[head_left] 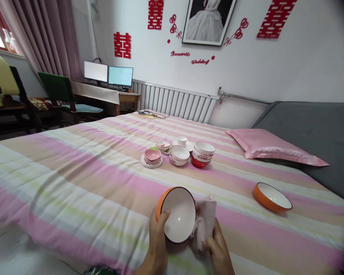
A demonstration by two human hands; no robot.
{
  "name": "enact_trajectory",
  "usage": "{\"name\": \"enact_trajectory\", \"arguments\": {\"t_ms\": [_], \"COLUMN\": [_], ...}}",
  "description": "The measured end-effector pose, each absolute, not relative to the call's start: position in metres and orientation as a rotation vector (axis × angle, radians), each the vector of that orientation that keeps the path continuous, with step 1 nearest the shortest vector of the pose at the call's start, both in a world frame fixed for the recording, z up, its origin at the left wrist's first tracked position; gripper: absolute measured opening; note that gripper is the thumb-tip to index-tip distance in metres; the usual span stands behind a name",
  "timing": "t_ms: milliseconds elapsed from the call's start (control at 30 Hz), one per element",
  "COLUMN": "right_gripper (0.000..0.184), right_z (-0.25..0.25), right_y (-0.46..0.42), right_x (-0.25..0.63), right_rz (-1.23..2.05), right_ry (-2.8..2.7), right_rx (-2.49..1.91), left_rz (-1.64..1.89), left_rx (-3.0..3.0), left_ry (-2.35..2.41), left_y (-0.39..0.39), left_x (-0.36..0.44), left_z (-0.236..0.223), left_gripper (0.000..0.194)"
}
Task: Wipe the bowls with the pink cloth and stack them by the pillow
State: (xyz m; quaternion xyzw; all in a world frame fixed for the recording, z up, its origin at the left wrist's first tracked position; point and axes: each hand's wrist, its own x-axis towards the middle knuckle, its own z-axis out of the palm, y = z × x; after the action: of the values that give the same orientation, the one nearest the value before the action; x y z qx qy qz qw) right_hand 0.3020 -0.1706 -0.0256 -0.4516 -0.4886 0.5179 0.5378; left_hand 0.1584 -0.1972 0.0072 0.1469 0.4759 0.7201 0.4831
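My left hand [158, 233] grips an orange bowl [179, 215] by its left side, thumb over the dark rim. The bowl is tilted so its white inside faces me. In my right hand [218, 246] is a pale pinkish cloth [204, 221], bunched against the bowl's right edge. Off to the right, a second orange bowl [272, 196] with a white inside rests on the striped bedspread [103, 198].
Beyond my hands are stacked bowls [203, 152], a pair of white bowls [179, 154], a pink dish [152, 154] on plates, and small dishes [182, 140]. A pink pillow [275, 145] lies at right. Cables [151, 114] lie near the radiator [174, 101].
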Motion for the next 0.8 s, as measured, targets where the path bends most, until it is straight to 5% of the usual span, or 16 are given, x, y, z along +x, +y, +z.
{"name": "enact_trajectory", "arguments": {"t_ms": [633,800], "right_gripper": [0.042,0.049], "right_z": [-0.027,-0.027], "right_y": [-0.178,-0.175], "right_x": [0.301,0.305], "right_rz": [0.399,0.172], "right_ry": [-1.737,-1.955], "right_rx": [-1.081,-0.953], "left_rz": [1.78,1.798], "left_rx": [0.39,0.319], "left_ry": [1.156,1.194], "left_y": [-0.195,-0.195], "left_x": [0.156,0.158], "left_z": [0.003,0.009], "left_gripper": [0.042,0.043]}}
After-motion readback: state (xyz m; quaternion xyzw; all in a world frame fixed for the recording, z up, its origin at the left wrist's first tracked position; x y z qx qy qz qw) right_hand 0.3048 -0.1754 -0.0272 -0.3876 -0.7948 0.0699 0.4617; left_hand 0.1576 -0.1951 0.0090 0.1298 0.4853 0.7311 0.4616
